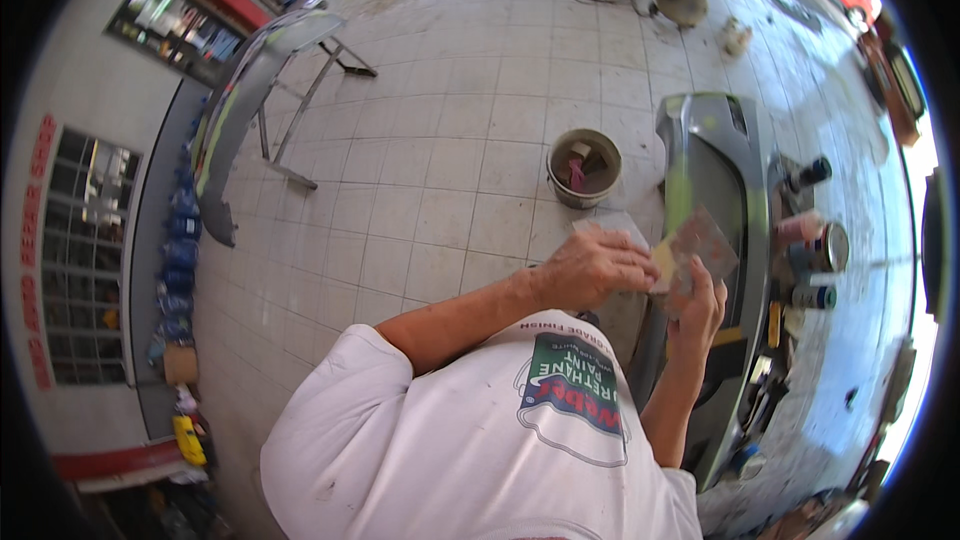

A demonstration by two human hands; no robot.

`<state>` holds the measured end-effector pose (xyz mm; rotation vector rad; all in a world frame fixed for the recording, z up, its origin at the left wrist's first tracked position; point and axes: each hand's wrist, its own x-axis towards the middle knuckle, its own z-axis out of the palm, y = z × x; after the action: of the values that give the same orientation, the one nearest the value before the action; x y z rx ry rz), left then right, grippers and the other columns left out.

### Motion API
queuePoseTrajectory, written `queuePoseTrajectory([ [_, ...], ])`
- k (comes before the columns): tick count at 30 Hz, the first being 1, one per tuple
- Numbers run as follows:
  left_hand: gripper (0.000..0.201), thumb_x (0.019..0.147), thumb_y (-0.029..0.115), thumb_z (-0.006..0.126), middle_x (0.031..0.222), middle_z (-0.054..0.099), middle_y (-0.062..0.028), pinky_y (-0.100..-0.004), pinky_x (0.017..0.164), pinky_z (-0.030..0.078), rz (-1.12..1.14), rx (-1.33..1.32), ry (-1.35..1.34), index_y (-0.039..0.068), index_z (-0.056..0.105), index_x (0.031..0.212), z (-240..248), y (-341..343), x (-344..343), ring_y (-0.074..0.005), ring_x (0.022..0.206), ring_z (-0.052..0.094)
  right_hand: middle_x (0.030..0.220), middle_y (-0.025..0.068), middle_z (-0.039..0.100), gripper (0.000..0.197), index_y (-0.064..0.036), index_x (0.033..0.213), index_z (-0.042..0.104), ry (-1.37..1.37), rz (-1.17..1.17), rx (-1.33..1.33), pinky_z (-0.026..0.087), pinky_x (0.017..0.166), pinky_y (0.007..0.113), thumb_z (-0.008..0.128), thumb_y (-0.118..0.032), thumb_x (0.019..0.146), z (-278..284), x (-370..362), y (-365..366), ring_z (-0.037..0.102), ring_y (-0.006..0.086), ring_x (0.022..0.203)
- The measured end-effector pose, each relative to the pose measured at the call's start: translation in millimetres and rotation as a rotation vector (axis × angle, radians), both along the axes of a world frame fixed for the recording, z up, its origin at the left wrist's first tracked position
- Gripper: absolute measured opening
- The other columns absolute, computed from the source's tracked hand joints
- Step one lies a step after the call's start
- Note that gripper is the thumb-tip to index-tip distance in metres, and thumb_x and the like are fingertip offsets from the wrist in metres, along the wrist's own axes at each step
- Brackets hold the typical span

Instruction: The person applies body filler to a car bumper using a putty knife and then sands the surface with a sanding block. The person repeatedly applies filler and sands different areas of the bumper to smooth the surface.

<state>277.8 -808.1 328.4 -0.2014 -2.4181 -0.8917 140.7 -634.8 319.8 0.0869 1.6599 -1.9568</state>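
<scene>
My left hand (590,268) is closed on a thin, pale translucent sheet (617,227), its fingers reaching toward the other hand. In my right hand (697,302) is a squarish, greyish spreader plate (708,243) with reddish spots, gripped at its lower edge with the thumb on top. A pale yellow patch of what looks like putty (662,267) lies between the two hands, at the plate's left side. Just beyond and right of my hands is a grey car bumper (720,155) with yellow-green patches. My fingers hide part of both sheets.
A bucket (553,185) holding blocks and a pink piece stands ahead on the tiled floor. Another bumper (225,130) rests on a metal stand (300,120) at left. Blue bottles (180,255) line the wall. Cans (832,247) and bottles stand right of the near bumper.
</scene>
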Motion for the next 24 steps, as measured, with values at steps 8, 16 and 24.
queuePoseTrajectory([
  [8, 0.028, 0.092, 0.014, 0.077, 0.134, 0.075, 0.0022, -0.049, 0.118, 0.051, 0.045, -0.005, 0.306, 0.02, 0.075, 0.12, 75, -6, 25, -0.0231, 0.13, 0.068, 0.118, 0.0119, 0.078, 0.033, -0.001, 0.129, 0.07, -0.141, 0.155, -0.552, 0.064, 0.09, 0.045, 0.066, -0.025, 0.107, -13, -34, -9, 0.078, 0.0278, 0.105],
  [16, 0.041, 0.087, -0.004, 0.073, 0.135, 0.073, -0.0012, -0.0463, 0.108, 0.059, 0.325, -0.192, 0.041, 0.017, 0.075, 0.123, -28, -60, 32, -0.0274, 0.129, 0.067, 0.119, 0.0149, 0.078, 0.035, 0.0021, 0.125, 0.07, -0.352, 0.257, -0.676, 0.064, 0.096, 0.046, 0.066, -0.011, 0.093, -14, -15, -13, 0.078, 0.0305, 0.11],
  [24, 0.045, 0.091, -0.013, 0.062, 0.131, 0.077, -0.0048, -0.041, 0.103, 0.062, 0.305, 0.14, -0.125, 0.011, 0.075, 0.127, -40, -65, 51, -0.0284, 0.126, 0.07, 0.11, 0.0116, 0.077, 0.026, -0.0009, 0.12, 0.071, -0.109, 0.05, -0.556, 0.067, 0.085, 0.047, 0.071, -0.007, 0.095, 6, -30, -20, 0.078, 0.0279, 0.099],
])
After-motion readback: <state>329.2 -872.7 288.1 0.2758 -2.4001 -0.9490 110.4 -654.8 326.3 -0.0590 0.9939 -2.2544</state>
